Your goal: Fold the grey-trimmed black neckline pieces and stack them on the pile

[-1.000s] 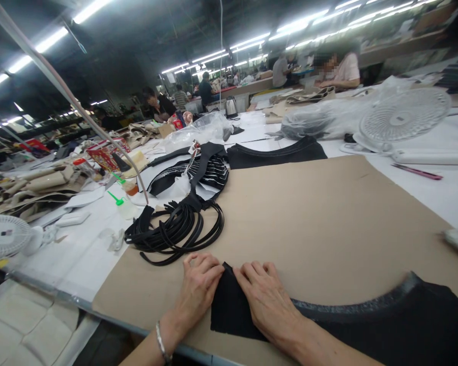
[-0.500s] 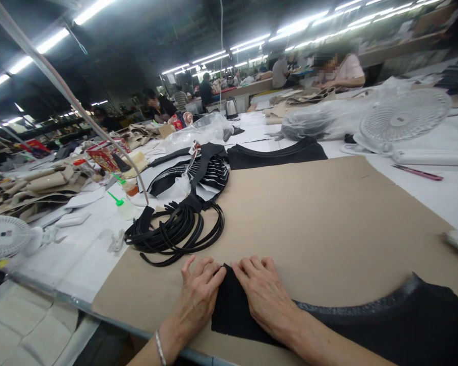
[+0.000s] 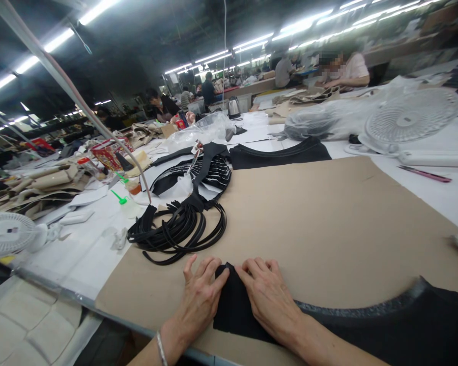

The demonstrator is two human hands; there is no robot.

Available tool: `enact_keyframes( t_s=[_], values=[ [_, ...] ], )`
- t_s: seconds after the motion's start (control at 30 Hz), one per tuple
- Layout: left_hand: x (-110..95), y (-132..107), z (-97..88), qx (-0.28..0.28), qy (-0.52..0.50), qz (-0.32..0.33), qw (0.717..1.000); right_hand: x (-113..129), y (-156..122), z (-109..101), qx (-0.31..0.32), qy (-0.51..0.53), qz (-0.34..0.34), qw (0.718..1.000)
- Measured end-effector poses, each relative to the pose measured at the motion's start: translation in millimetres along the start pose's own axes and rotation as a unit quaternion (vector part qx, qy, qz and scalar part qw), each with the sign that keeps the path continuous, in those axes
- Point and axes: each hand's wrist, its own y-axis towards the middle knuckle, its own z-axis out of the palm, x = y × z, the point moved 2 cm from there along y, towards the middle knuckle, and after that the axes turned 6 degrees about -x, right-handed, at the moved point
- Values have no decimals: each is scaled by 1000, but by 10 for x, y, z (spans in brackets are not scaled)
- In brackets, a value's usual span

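Note:
A black fabric panel (image 3: 389,325) with a curved, shiny upper edge lies along the front of the brown board (image 3: 309,218). At its narrow left end, my left hand (image 3: 201,290) is closed, thumb and fingers pinching the top left corner. My right hand (image 3: 269,295) rests on the panel just beside it, with thumb and bent fingers pressed together at the same top edge. A small peak of the fabric shows between the two hands. My right forearm covers part of the panel's middle.
Coiled black strips (image 3: 175,229) lie beyond my left hand, near striped black pieces (image 3: 213,173). Another curved black panel (image 3: 280,152) lies at the board's far edge. White fans (image 3: 412,119) stand at both sides. Tweezers (image 3: 425,174) and green-tipped bottles (image 3: 124,203) are on the table. People sit farther back.
The right fingertips have shifted slightly right from the corner, and a small raised fold of fabric now shows between the hands. The whole view has moved slightly.

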Motion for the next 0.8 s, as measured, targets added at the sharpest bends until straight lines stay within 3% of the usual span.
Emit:
enact_keyframes(
  t_s=[0.2,0.43,0.8],
  values=[
    [11,-16,33,12,3,11,1000,-3,24,14,6,17,16,1000],
    [-3,9,12,7,8,15,1000,23,11,48,5,-23,-13,1000],
    [-34,75,-66,14,19,11,1000,56,-77,230,-44,-83,-53,994]
  ],
)
